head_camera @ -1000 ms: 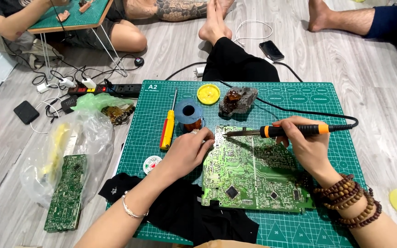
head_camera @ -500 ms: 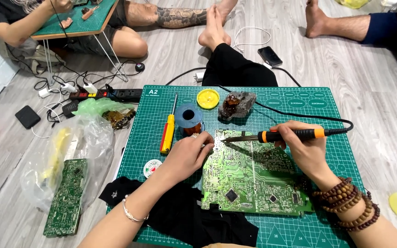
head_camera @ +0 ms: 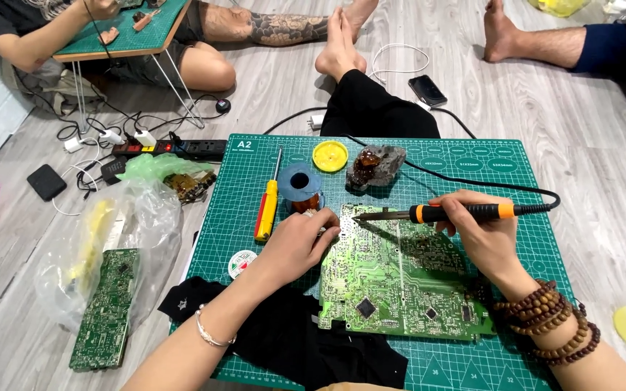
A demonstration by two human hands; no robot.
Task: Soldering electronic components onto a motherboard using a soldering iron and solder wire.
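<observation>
2 bare hands work over a green circuit board [head_camera: 400, 279] that lies flat on a green cutting mat [head_camera: 472, 163], toward the mat's near right part. The left hand [head_camera: 295, 242] comes in from the lower left, forearm angled up and to the right, a thin bracelet [head_camera: 211, 334] at the wrist. Its fingers are curled loosely and press at the board's upper left corner; whether they pinch anything small there cannot be told. The right hand [head_camera: 483, 235] comes in from the lower right, wrist wrapped in brown bead bracelets [head_camera: 556, 326], and rests on the board's upper right part. It is closed in a pen-style grip around a soldering iron [head_camera: 458, 212] with a black and orange handle, held almost level, tip pointing left and meeting the board's top edge just beside the left fingertips. The iron's black cable [head_camera: 472, 185] loops away across the mat.

Beyond the hands, on the mat, lie a yellow and red screwdriver [head_camera: 268, 206], a blue solder spool [head_camera: 299, 181], a round yellow tin [head_camera: 330, 155] and a lump of amber rosin [head_camera: 374, 165]. A black cloth [head_camera: 298, 340] lies under the left forearm. Off the mat's left edge, a second circuit board [head_camera: 104, 308] rests against a clear plastic bag [head_camera: 117, 232].
</observation>
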